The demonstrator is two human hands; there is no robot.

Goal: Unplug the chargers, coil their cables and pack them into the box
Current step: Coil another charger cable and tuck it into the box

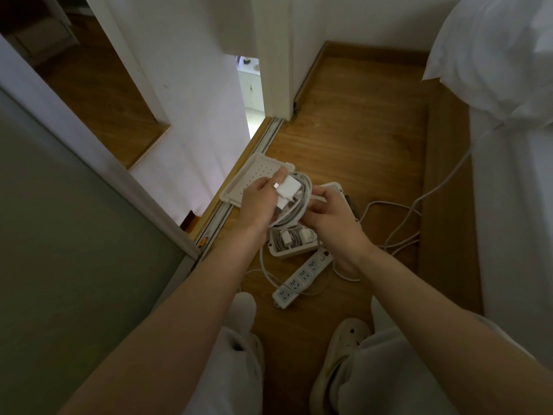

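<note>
charger (288, 187): white brick, held up over the box, sitting on top of its own coil (297, 205)
left hand (258, 202): wrapped round the brick and the left side of the coil, thumb on top
right hand (332, 217): fingers curled, pinching the coil's right side
axis: the coil is an oval and its long way runs near-left to far-right. can't tell which way the prongs face
box (294, 253): open on the floor right under the hands, already has a couple of chargers (299, 236) in it
lid (248, 181): lying off to the far left of the box
strip (302, 277): just near of the box, sockets look empty
loose cable (398, 223): trails right toward the bed
risk 1: imo if either hand eases off, the loops spring open, since nothing is tying them
risk 2: box looks tight, so a long oval dropped in crossways could catch the rim or stop the lid closing
risk 3: the floor cable could snag a foot
</note>
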